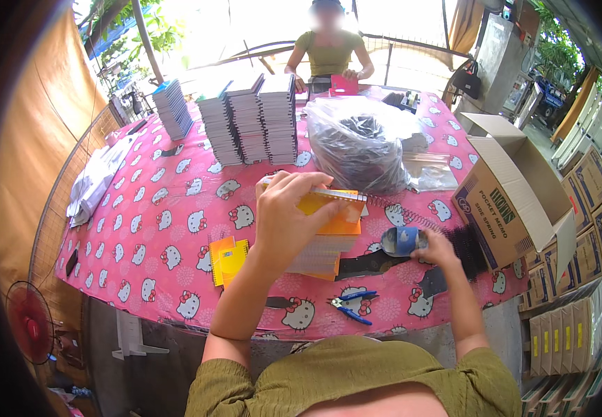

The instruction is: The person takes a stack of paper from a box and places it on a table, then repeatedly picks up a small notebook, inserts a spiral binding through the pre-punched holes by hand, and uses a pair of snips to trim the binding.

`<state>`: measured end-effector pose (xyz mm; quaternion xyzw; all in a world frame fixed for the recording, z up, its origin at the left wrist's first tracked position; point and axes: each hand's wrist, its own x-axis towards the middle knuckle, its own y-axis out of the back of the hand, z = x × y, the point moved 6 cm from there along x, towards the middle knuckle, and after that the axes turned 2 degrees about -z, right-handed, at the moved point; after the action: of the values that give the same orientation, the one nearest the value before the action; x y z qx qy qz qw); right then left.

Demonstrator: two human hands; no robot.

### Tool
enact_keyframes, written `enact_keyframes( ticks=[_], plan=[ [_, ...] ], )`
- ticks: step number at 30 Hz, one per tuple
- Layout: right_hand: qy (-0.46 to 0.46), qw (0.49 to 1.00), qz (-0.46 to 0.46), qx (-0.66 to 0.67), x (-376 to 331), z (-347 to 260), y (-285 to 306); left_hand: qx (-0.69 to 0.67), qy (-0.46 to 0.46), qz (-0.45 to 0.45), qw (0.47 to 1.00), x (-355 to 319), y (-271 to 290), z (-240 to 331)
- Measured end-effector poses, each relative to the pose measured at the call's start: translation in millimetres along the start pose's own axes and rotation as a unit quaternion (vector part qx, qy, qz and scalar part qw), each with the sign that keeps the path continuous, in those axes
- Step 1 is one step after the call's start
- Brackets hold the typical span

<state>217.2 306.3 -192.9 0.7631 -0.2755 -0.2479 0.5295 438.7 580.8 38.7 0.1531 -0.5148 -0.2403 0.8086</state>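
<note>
My left hand (pixel 288 208) is closed on a small yellow-orange notebook (pixel 322 202), held over a stack of similar notebooks (pixel 319 257). A thin spiral coil (pixel 399 212) runs from the notebook's right edge toward my right hand (pixel 438 250). The fingers of that hand curl around the right end of a blue cylinder (pixel 404 241), whose rounded mouth faces left. Dark bundled coils (pixel 469 249) lie just right of it. Nearer me rest blue-handled nippers (pixel 351 307). Left of the stack lie some yellow spiral notebooks (pixel 231 260).
Tall piles of spiral-bound notebooks (pixel 249 121) stand on the pink cat-print tablecloth (pixel 169 229). A clear plastic bag of dark material (pixel 360 146) sits near the middle. An open carton (pixel 506 198) flanks my right side. Opposite, a person (pixel 332 52) handles a pink-red notebook (pixel 344 85).
</note>
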Motion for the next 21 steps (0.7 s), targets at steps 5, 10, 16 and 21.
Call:
enact_keyframes(
  ticks=[5,10,16,21],
  plan=[
    [-0.004,0.998,-0.003,-0.068,4.5,9.8,-27.7,0.001,-0.004,-0.026,1.000,0.5,-5.5,-3.0],
    [0.026,0.991,-0.026,-0.131,18.5,16.8,-20.8,-0.028,0.002,-0.014,1.000,-0.4,-5.2,-2.9],
    [0.199,0.876,0.114,0.424,50.7,-90.2,79.9,-0.002,-0.019,-0.030,0.999,-0.2,-4.9,-5.7],
    [0.357,0.862,0.096,0.347,42.3,-152.3,154.5,-0.026,0.002,-0.040,0.999,4.7,-11.2,-2.9]
  ],
)
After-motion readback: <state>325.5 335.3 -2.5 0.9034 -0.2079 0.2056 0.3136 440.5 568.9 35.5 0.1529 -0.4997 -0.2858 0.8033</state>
